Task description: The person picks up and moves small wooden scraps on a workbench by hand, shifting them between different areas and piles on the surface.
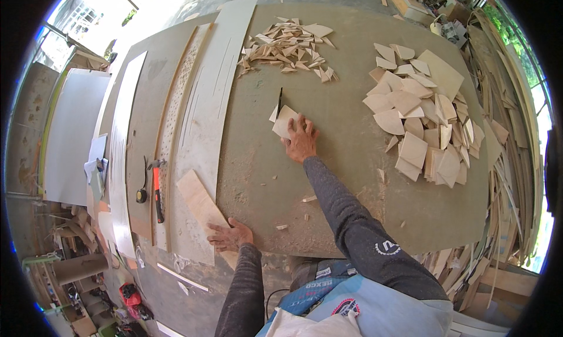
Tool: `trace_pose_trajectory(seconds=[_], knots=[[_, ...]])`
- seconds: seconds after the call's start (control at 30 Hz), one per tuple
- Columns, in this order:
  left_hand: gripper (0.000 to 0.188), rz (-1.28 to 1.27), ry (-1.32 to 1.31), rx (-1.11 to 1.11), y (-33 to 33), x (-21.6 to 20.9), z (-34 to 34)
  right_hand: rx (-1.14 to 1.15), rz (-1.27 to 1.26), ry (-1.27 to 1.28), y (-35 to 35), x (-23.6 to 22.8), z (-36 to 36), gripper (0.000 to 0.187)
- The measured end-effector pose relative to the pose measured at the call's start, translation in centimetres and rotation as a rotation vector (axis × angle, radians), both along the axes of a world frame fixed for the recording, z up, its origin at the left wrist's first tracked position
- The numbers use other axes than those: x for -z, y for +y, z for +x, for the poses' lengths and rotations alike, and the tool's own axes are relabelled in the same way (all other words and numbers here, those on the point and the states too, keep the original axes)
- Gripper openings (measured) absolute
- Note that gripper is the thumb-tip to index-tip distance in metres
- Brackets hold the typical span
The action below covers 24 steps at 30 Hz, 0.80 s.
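Note:
My right hand (302, 139) is at the middle of the table (258, 137), its bent fingers on a small flat piece of plywood (284, 122). A thin dark pointed stick (280, 99) shows at that piece's far edge; its kind is unclear. Beside it, a second pale piece is partly covered. Near the table's front edge, my left hand (232, 235) lies with fingers spread on a long plywood strip (200, 200), holding nothing. To the right spreads a big heap of curved plywood pieces (413, 99). Small pointed offcuts (290, 46) form another pile at the far side.
Left of my hands lie an orange-and-black hammer (157, 193), a tape measure (141, 195), a long pale board (220, 73) and a narrow perforated strip (182, 96). Stacked wood strips (507, 114) line the right side. Sawdust and chips dot the near tabletop.

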<state>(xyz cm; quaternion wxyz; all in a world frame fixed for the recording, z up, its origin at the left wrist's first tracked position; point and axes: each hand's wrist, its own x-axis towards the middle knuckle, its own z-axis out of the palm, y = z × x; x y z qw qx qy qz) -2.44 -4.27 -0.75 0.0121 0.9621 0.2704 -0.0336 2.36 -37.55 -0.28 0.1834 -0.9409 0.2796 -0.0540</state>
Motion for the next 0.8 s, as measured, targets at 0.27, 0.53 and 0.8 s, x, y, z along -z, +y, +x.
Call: trace_pose_trajectory(seconds=[0.27,0.53,0.8], knots=[[0.087,0.014,-0.015,0.011,-0.1,0.1,0.0,0.003,-0.009,0.008,-0.1,-0.5,0.0,0.068],[0.087,-0.005,-0.031,0.004,0.1,0.3,0.1,-0.175,-0.085,0.022,-2.6,-0.3,-1.7,0.060],[0.088,-0.033,-0.016,0.019,-0.2,-0.6,-0.1,-0.279,-0.139,-0.049,-4.5,1.2,-1.7,0.051]])
